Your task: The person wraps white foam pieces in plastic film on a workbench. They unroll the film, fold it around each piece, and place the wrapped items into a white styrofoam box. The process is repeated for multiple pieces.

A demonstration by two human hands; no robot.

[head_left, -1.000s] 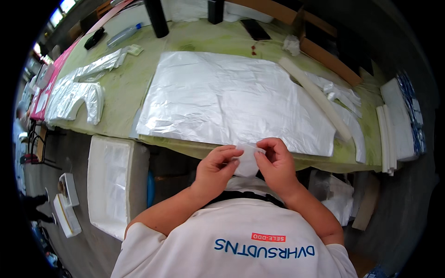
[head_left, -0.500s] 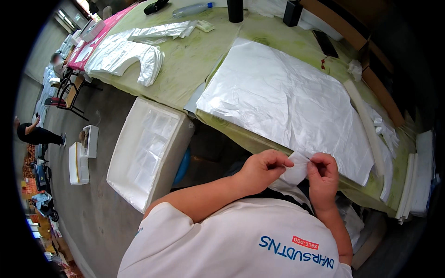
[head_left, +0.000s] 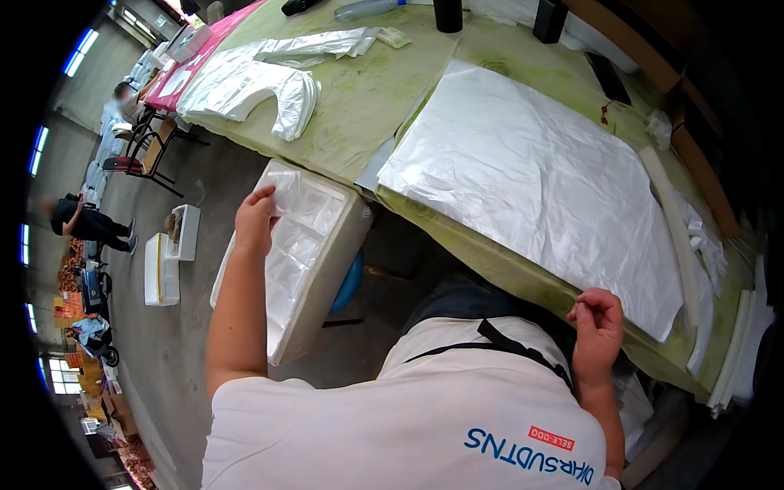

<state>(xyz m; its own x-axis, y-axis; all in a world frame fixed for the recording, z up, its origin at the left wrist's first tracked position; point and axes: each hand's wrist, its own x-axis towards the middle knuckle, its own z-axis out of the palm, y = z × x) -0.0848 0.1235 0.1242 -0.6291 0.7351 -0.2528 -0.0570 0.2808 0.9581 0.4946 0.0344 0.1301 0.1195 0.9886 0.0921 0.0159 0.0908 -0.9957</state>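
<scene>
Over the far left part of a white foam box (head_left: 320, 273), my left hand (head_left: 256, 219) is closed with the fingertips pinching a small translucent plastic bag (head_left: 286, 193). Several flat clear bags (head_left: 287, 273) lie inside that box in rows. Close to the table's front edge, my right hand (head_left: 598, 333) is raised with thumb and fingers drawn together, and nothing shows between them. Beyond it a large stack of white plastic sheeting (head_left: 531, 180) is spread on the table (head_left: 359, 122).
Folded white plastic bags (head_left: 237, 90) lie at the table's far left. A black phone (head_left: 608, 78), a black cup (head_left: 447, 15) and cardboard (head_left: 702, 163) are toward the back right. A blue round object (head_left: 349, 286) sits under the foam box. Another person (head_left: 86, 219) stands across the floor.
My left hand has moved from beside the right hand out over the foam box, taking the small bag along. My right hand has let go of it and stays near the table edge.
</scene>
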